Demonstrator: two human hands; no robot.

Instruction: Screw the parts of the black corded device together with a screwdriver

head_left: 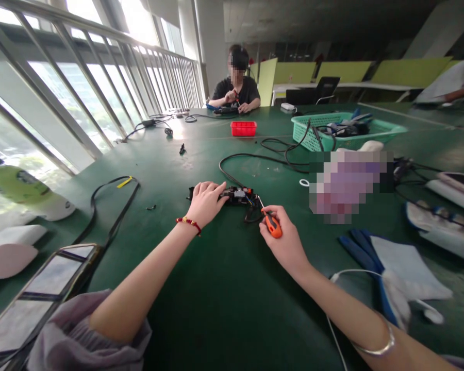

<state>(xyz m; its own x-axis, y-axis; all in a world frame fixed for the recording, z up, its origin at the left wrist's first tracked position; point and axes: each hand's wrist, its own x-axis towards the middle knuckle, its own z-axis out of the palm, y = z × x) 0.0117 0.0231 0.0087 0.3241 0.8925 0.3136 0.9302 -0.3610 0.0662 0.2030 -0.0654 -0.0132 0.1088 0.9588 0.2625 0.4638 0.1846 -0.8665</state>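
Because the green table point(201, 309) supports it, the black device point(237, 196), probably light and rigid, is best held by its casing. The left hand point(206, 203) rests on it; finger closure cannot be determined. The right hand point(288, 242) grips an orange-and-black screwdriver point(273, 225). The device is elongated, internals exposed, with thin, likely fragile wires point(251, 199).

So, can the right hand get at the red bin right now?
Probably, with a longer reach. Only the opened device and a low black cable seem to lie between it and the red bin. But the right hand holds an orange-and-black screwdriver, so it likely needs freeing first.
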